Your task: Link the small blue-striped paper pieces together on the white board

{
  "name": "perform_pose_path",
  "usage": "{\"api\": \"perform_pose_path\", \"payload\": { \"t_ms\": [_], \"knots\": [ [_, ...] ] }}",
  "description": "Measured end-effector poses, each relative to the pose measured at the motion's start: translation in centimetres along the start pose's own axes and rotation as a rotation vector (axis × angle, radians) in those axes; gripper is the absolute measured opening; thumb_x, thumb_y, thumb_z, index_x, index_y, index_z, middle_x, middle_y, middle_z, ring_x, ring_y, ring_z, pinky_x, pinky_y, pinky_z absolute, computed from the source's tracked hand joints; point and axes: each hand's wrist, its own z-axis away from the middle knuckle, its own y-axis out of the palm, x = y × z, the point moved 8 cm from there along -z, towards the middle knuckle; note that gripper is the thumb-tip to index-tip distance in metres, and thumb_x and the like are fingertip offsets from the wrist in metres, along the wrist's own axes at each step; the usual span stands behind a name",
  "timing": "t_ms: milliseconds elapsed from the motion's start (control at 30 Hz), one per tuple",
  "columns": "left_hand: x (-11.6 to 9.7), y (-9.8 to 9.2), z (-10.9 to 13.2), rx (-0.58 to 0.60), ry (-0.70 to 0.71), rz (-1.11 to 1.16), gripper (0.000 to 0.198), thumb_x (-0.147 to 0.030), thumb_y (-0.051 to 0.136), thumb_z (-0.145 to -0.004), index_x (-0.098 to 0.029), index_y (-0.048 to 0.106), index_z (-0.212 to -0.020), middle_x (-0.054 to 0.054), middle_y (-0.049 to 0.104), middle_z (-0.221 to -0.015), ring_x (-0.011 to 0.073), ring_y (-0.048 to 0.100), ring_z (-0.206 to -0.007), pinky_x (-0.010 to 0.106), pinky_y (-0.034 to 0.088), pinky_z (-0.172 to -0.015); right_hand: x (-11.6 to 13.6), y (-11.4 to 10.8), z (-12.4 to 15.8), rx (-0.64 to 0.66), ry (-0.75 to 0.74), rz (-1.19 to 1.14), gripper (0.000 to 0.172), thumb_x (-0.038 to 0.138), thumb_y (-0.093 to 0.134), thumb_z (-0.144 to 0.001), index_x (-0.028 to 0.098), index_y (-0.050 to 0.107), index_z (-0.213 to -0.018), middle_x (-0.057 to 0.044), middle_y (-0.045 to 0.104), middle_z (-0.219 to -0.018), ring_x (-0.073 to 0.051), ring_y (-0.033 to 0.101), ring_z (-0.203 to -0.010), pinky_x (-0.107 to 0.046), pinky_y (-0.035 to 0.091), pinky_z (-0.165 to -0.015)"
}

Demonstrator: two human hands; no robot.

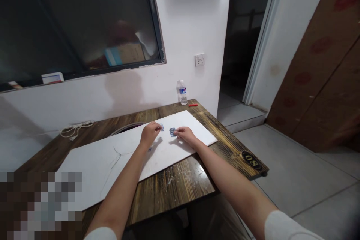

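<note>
My left hand [150, 133] is raised over the white board [126, 157], thumb and fingers pinched on a small blue-and-white piece [162, 127]. Just to its right, my right hand [185, 135] grips the edge of a small flat blue piece [171, 132] with dark and pale stripes. What kind of things these two pieces are, I cannot make out. Another small blue piece [149, 149] shows on the board beside my left forearm, which partly hides it. Thin dark lines mark the board's left half.
The board lies across a dark wooden table [171, 191]. At the far corner stand a clear water bottle [183, 93] and a red stick-like item [193, 105]. A white cord [74, 129] lies at the back left. A round dark rim [126, 128] shows behind the board.
</note>
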Motion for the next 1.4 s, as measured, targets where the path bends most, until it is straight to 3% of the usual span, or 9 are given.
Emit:
{"api": "perform_pose_path", "payload": {
  "t_ms": [200, 300, 433, 567, 767, 1133, 1233, 1400],
  "knots": [
    [0.4, 1.0, -0.4, -0.008, -0.126, 0.325, 0.011, -0.020, 0.061, -0.074, -0.019, 0.073, -0.076, 0.003, 0.073, -0.078, 0.0176, 0.067, -0.075, 0.027, 0.051, -0.070, 0.2, -0.3, -0.1, -0.015, -0.026, -0.031, 0.027, 0.040, 0.074, -0.063, 0.015, 0.070, -0.070, 0.001, 0.059, -0.055, -0.011, 0.049, -0.053, -0.024, 0.037, -0.056],
    [0.6, 2.0, -0.4, 0.041, -0.195, 0.437, 0.013, -0.025, 0.064, -0.073, -0.018, 0.073, -0.077, 0.005, 0.074, -0.079, 0.0190, 0.068, -0.075, 0.028, 0.052, -0.070, 0.1, -0.4, -0.1, -0.014, -0.032, -0.034, 0.028, 0.041, 0.073, -0.064, 0.014, 0.071, -0.072, 0.001, 0.060, -0.055, -0.011, 0.050, -0.054, -0.024, 0.038, -0.056],
    [-0.1, 3.1, -0.3, 0.148, -0.177, 0.494, 0.017, -0.029, 0.063, -0.074, -0.017, 0.074, -0.081, 0.006, 0.074, -0.083, 0.0195, 0.069, -0.078, 0.027, 0.052, -0.071, 0.2, -0.5, -0.1, -0.022, -0.039, -0.040, 0.028, 0.041, 0.073, -0.064, 0.014, 0.070, -0.071, 0.000, 0.061, -0.057, -0.011, 0.051, -0.055, -0.024, 0.038, -0.057],
    [-0.3, 3.8, 0.0, 0.200, -0.182, 0.442, 0.018, -0.032, 0.065, -0.075, -0.018, 0.073, -0.082, 0.005, 0.074, -0.082, 0.0192, 0.068, -0.077, 0.028, 0.052, -0.072, 0.5, -0.5, 0.0, -0.017, -0.040, -0.085, 0.029, 0.042, 0.074, -0.063, 0.015, 0.069, -0.072, 0.001, 0.061, -0.059, -0.011, 0.051, -0.055, -0.025, 0.040, -0.058],
    [0.0, 4.2, 0.0, 0.138, -0.207, 0.445, 0.020, -0.033, 0.071, -0.069, -0.018, 0.064, -0.079, 0.003, 0.071, -0.075, 0.0175, 0.067, -0.070, 0.026, 0.051, -0.065, 0.9, 0.1, 0.2, 0.027, -0.052, -0.075, 0.029, 0.041, 0.075, -0.062, 0.015, 0.069, -0.072, 0.002, 0.061, -0.058, -0.011, 0.051, -0.054, -0.025, 0.039, -0.057],
    [-1.3, 3.9, 0.0, 0.141, -0.175, 0.375, 0.023, -0.037, 0.071, -0.069, -0.019, 0.060, -0.080, 0.000, 0.068, -0.070, 0.0153, 0.064, -0.064, 0.025, 0.049, -0.061, 1.0, 0.2, -0.1, 0.031, -0.101, -0.039, 0.033, 0.046, 0.076, -0.059, 0.015, 0.068, -0.070, 0.000, 0.063, -0.061, -0.012, 0.052, -0.055, -0.026, 0.041, -0.059],
    [-0.3, 3.4, -0.2, 0.125, -0.193, 0.347, 0.023, -0.039, 0.067, -0.074, -0.019, 0.062, -0.086, 0.000, 0.068, -0.070, 0.0155, 0.063, -0.065, 0.025, 0.048, -0.061, 0.9, -0.3, -0.1, -0.015, -0.100, -0.078, 0.032, 0.045, 0.076, -0.060, 0.016, 0.067, -0.070, 0.001, 0.062, -0.060, -0.011, 0.052, -0.055, -0.027, 0.042, -0.059],
    [3.5, 1.3, -0.3, 0.135, -0.240, 0.149, 0.018, -0.031, 0.062, -0.076, -0.018, 0.069, -0.086, 0.005, 0.072, -0.081, 0.0196, 0.065, -0.074, 0.029, 0.049, -0.070, 0.7, -1.0, 0.1, -0.087, -0.079, -0.129, 0.029, 0.042, 0.076, -0.061, 0.016, 0.067, -0.070, 0.000, 0.060, -0.059, -0.012, 0.052, -0.055, -0.028, 0.044, -0.059]
  ]
}}
